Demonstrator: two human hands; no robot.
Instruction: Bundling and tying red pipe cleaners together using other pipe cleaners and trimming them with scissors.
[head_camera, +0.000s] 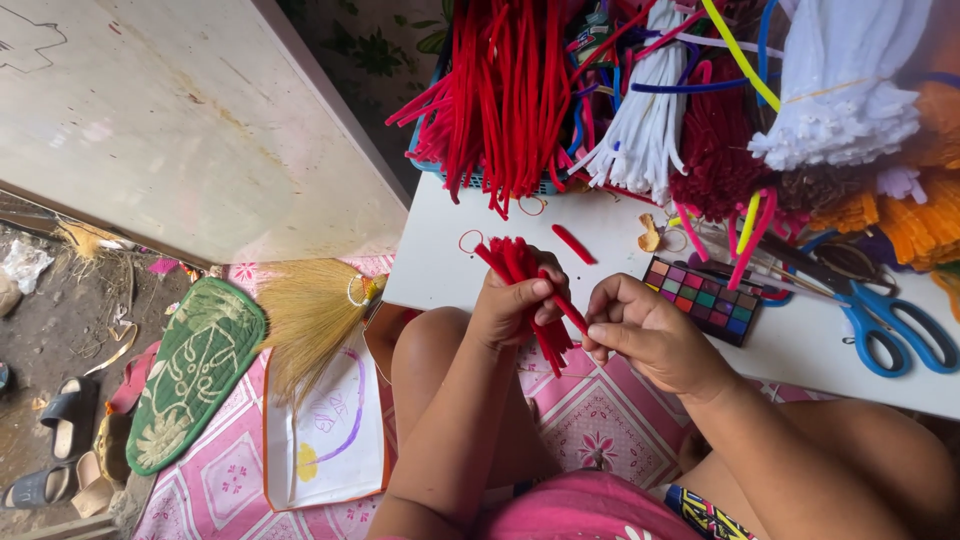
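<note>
Now the left hand (512, 305) grips a bundle of red pipe cleaners (525, 275), the right hand (645, 335) pinching one strand.

View: one camera only, worn on the person's head, so no second view shared the scene.
Direction: it looked steeply down past the knees to the floor mat (600, 415) and the near edge of the white table (800, 350).
Distance: close; the left hand (515, 305) and right hand (650, 335) sat near the middle of the picture, the forearms running off the bottom edge.
Upper edge: the far side of the table, where bundles of fuzzy craft wires (505, 95) hung over, was cut off.
Left side: the bare ground with sandals (62, 410) and a straw broom (305, 315) lay farther away.
</note>
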